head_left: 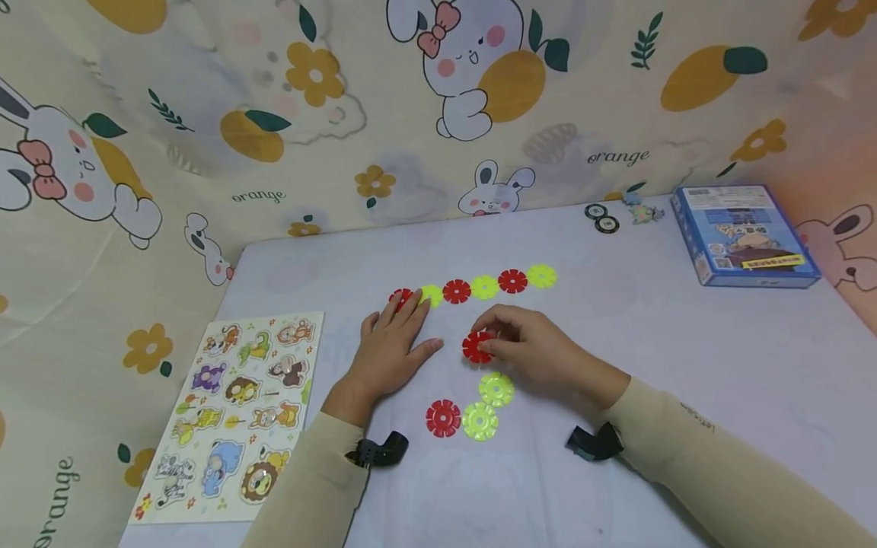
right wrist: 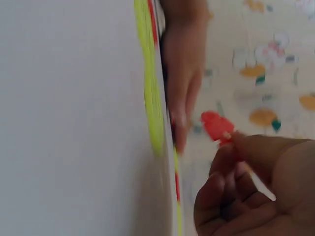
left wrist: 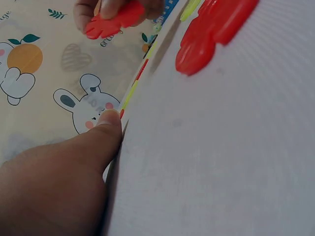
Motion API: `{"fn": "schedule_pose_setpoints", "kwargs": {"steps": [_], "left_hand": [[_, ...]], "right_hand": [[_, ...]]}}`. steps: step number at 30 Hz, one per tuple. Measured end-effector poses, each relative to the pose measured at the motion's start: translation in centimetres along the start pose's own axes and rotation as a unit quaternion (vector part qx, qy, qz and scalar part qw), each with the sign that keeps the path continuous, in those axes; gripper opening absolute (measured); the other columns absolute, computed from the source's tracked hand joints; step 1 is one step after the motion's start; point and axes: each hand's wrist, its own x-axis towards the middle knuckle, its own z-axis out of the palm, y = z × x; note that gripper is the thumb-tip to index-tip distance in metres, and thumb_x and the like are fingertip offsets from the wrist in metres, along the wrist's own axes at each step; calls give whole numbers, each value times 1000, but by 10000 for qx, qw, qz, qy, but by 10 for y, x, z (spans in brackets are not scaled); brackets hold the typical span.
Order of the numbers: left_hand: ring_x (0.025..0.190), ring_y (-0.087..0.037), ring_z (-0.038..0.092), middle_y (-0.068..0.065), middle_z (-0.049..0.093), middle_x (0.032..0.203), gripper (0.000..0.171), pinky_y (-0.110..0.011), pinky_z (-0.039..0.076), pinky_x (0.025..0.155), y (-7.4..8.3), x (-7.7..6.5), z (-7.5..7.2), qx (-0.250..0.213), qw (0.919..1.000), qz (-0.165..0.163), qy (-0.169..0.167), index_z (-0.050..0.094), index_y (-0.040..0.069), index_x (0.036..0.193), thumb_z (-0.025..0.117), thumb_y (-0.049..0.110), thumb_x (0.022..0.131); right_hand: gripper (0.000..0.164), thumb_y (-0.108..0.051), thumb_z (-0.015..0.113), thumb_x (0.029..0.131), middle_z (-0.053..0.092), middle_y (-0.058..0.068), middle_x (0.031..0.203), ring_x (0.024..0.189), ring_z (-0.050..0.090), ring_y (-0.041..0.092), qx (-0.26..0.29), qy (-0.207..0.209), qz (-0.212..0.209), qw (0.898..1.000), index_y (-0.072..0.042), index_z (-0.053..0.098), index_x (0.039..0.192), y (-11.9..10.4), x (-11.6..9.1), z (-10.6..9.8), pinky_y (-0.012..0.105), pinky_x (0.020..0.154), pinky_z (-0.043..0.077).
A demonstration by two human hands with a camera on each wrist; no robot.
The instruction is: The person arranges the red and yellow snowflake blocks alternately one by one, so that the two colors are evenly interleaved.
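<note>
My right hand [head_left: 524,342] pinches a red notched plastic disc [head_left: 476,348] between thumb and fingers, held over the table; the right wrist view also shows this red disc [right wrist: 217,126] at the fingertips. My left hand [head_left: 390,354] lies with straight fingers on the table, its fingertips over the leftmost red disc [head_left: 400,297] of a row and beside a yellow-green disc [head_left: 432,295]. That row alternates red and yellow-green and slants up to a yellow-green disc [head_left: 542,275] at its right end. Nearer me lie a loose red disc [head_left: 443,418] and two yellow-green discs [head_left: 480,422].
A sticker-like board of cartoon animals [head_left: 247,388] lies at the left. At the back right are a blue box [head_left: 747,236], two small black rings [head_left: 606,224] and a small colourful figure [head_left: 642,213]. A printed cloth [head_left: 411,183] hangs behind the white table [head_left: 617,320].
</note>
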Motion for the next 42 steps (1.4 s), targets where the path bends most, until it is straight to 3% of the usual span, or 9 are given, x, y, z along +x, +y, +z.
{"fn": "schedule_pose_setpoints", "kwargs": {"steps": [5,14,19,23,25,29,34,37,42], "left_hand": [[144,-22,2,7,12,159,77,-55,10,107,0,1,1,-66,10000,16,17,23,27,153,36,69,90],[144,-22,2,7,11,159,78,-55,10,107,0,4,1,-9,10000,59,-14,22,27,154,34,70,90],[144,-22,2,7,11,159,78,-55,10,108,0,5,0,-18,10000,52,-35,22,27,154,32,71,89],[144,-23,2,8,11,159,78,-55,10,107,0,3,0,-36,10000,37,-23,22,27,154,32,71,90],[144,-23,2,7,11,159,78,-55,10,107,0,2,1,-52,10000,30,-22,22,27,154,33,70,90],[144,-22,2,7,11,159,77,-55,10,108,0,1,1,-88,10000,18,-25,23,27,153,34,69,90],[144,-22,2,7,12,159,77,-55,9,108,-1,0,1,-90,10000,15,-22,22,27,154,34,69,90],[144,-22,2,7,12,159,77,-55,10,108,-1,0,1,-88,10000,24,-7,22,27,154,34,70,90],[144,-22,2,8,11,159,77,-55,10,107,-2,0,1,-70,10000,39,12,22,27,154,33,70,90]], "right_hand": [[25,-28,69,90,60,0,104,88,58,25,284,577,478,9968,-27,61,113,22,3,-38,38,65,55],[35,-35,60,95,55,14,103,81,60,30,554,1322,1570,9772,-18,56,125,79,-8,-107,30,68,53],[45,-32,59,96,51,15,116,91,63,29,1066,1585,1865,9637,-16,49,136,92,-13,-125,29,75,53],[58,-40,61,93,46,9,132,111,55,26,856,1532,1965,9647,-23,42,145,89,-14,-128,30,87,49],[61,-45,60,92,44,8,137,116,50,27,441,1404,1927,9702,-25,40,146,86,-13,-127,36,91,47],[60,-39,60,94,37,14,145,127,40,37,-906,1037,1377,9809,-15,41,146,80,-11,-122,54,96,40],[68,-39,61,93,24,18,153,137,18,43,-2680,443,928,9579,-4,39,146,76,-9,-112,63,102,24],[75,-44,62,91,19,19,155,137,14,43,-3050,416,917,9470,-4,33,148,76,-9,-108,66,102,19],[83,-54,59,89,17,19,155,137,13,45,-3282,473,857,9395,-6,30,150,77,-8,-102,69,99,17]]}}
